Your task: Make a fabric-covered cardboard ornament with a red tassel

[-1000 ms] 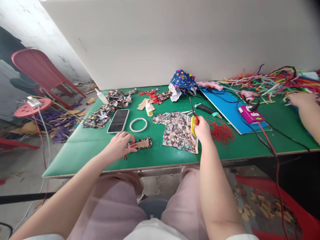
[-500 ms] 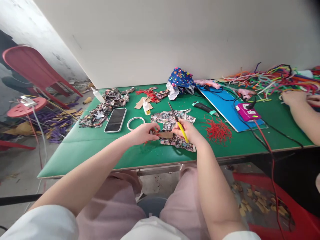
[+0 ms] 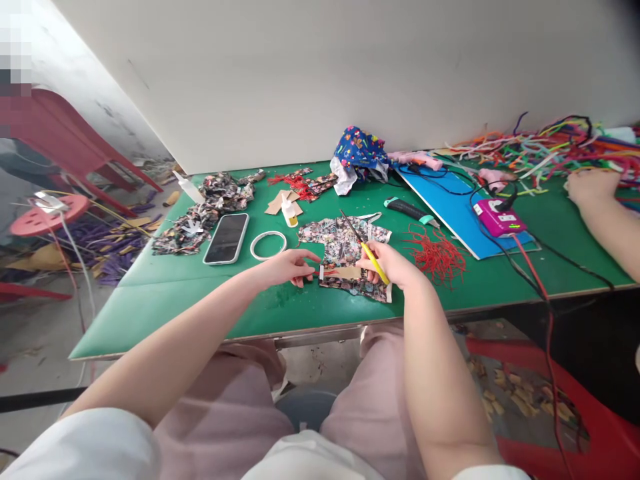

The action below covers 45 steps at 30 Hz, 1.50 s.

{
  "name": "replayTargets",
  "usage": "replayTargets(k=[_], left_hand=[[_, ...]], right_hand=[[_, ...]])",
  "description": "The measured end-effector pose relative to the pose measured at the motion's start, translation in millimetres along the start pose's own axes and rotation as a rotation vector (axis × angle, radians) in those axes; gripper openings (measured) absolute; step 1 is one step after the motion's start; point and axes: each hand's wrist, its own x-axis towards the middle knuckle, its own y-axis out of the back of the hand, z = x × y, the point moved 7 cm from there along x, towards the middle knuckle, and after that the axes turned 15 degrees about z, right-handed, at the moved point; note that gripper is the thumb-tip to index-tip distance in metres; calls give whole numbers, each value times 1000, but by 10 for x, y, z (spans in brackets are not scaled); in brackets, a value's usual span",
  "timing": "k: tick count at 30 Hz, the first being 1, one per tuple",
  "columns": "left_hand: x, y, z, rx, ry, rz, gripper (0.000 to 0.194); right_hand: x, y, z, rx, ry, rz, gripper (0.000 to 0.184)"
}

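My right hand (image 3: pixel 389 263) is closed round yellow-handled scissors (image 3: pixel 364 245) and also pinches the right end of a small cardboard strip (image 3: pixel 343 272) with a white tab. The scissor blades point up and to the left. My left hand (image 3: pixel 290 267) hovers just left of the strip with its fingers loosely apart, and nothing shows in it. Both hands are above a floral fabric piece (image 3: pixel 340 241) lying on the green table (image 3: pixel 190 293). A red thread bundle (image 3: pixel 437 253) lies to the right of my right hand.
A phone (image 3: pixel 226 237), a white ring (image 3: pixel 268 245), a small glue bottle (image 3: pixel 289 213), fabric scraps (image 3: pixel 200 217), a utility knife (image 3: pixel 409 211), blue board (image 3: pixel 450 207), a pink device (image 3: pixel 495 219) with cables and coloured pipe cleaners (image 3: pixel 550 150) lie around. Another person's hand (image 3: pixel 590 187) rests at the right.
My left hand lifted the strip from the table's left and brought it to the middle. My right hand came in with the scissors and took the strip; my left fingers have now let go.
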Motion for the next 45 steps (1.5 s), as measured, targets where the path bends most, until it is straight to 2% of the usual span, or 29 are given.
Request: replayTargets(k=[9,15,21,27,30,33,37,45], left_hand=[[31,-2,113,-1,-126,54,39],[42,-21,91,42,-119,56,35],[32,-34,74,52,-111,53,33],[23,-46,86,52,-105,38,33],[32,-53,78,49,-94,31,32],[47,-69,68,51,-89,24,31],[49,-82,61,65,-91,21,31],[28,-78,55,102,-98,35,32]], right_hand=[[-43,98,45,-50,16,-1,14],[-13,86,206,-120,-55,-35,19],[0,79,196,-181,-30,-31,17],[-7,100,197,-149,-48,-11,19],[4,139,212,-184,-8,20,19],[32,192,215,-303,70,85,16],[50,202,196,-420,141,110,13],[49,194,116,-613,216,159,21]])
